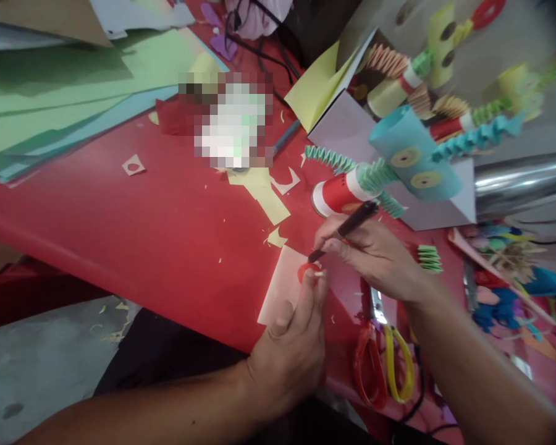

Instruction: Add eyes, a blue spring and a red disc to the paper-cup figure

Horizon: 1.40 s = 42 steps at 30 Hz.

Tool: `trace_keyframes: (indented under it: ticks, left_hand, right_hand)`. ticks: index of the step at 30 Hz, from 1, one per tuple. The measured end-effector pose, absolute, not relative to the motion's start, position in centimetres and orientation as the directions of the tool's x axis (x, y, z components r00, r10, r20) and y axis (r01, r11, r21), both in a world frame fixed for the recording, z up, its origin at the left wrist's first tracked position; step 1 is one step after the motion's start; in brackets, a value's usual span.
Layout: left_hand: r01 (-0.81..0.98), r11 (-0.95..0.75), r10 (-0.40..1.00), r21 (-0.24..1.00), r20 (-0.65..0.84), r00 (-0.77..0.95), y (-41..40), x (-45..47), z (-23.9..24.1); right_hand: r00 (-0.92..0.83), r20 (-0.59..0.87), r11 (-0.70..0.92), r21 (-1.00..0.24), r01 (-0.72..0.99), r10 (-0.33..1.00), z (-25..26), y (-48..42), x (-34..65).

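Currently, right-hand (379, 254) fingers grip a black pen (358, 219), tip at the red disc (302, 272) on the pink paper's (278, 285) upper right corner, left-hand (293, 343) fingers extended, pressing the disc, with scissors (379, 313) right of the paper on the bench (180, 228).

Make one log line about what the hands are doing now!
left hand: fingertips on red disc, over pale paper | right hand: grips pen, tip at disc's edge | nearby: scissors, blue figure
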<state>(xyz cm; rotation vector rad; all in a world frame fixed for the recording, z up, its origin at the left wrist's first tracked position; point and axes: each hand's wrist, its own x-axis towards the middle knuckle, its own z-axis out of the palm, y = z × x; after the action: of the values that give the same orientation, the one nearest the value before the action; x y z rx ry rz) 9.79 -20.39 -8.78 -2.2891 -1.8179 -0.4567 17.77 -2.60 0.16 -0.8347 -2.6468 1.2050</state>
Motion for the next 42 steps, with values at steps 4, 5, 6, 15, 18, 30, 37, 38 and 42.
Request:
trace_keyframes:
  ticks: [4, 5, 6, 15, 18, 30, 37, 38, 42]
  left_hand:
    - [0.972, -0.233, 0.919, 0.036, 0.335, 0.208, -20.5, 9.7, -8.7]
    - [0.972, -0.232, 0.919, 0.034, 0.335, 0.208, -20.6, 9.7, -8.7]
    - [0.972, -0.234, 0.918, 0.035, 0.337, 0.209, -20.6, 9.7, -8.8]
    - [0.963, -0.259, 0.911, 0.073, 0.351, 0.218, -20.5, 9.6, -8.9]
    - [0.962, -0.26, 0.906, 0.081, 0.364, 0.214, -20.5, 9.6, -8.9]
    - [0.955, -0.265, 0.908, 0.133, 0.368, 0.201, -20.4, 9.7, -9.0]
    - [0.963, -0.246, 0.917, 0.107, 0.347, 0.196, -20.4, 9.6, -8.8]
    - [0.965, -0.244, 0.918, 0.1, 0.344, 0.197, -20.4, 9.6, -8.7]
    - [0.962, -0.255, 0.909, 0.095, 0.362, 0.205, -20.4, 9.5, -8.7]
  right_hand:
    - [-0.799, -0.058, 0.508, -0.743, 0.435, 0.599, -0.1, -3.4, 19.3]
    - [-0.788, -0.044, 0.502, -0.748, 0.434, 0.615, -0.1, -3.7, 19.7]
    - [-0.778, -0.03, 0.498, -0.753, 0.431, 0.627, -0.2, -3.9, 20.0]
    - [-0.743, 0.026, 0.548, -0.692, 0.47, 0.669, -0.5, -4.5, 19.0]
    - [-0.764, 0.017, 0.564, -0.685, 0.461, 0.645, -0.4, -4.4, 18.2]
    - [-0.857, 0.033, 0.635, -0.686, 0.355, 0.515, -0.1, -5.2, 16.5]
    - [-0.748, 0.04, 0.555, -0.696, 0.455, 0.663, -0.8, -4.9, 18.2]
    - [-0.732, 0.033, 0.544, -0.693, 0.474, 0.68, -0.8, -4.9, 18.5]
    - [-0.687, 0.013, 0.508, -0.683, 0.525, 0.727, -0.8, -5.2, 19.5]
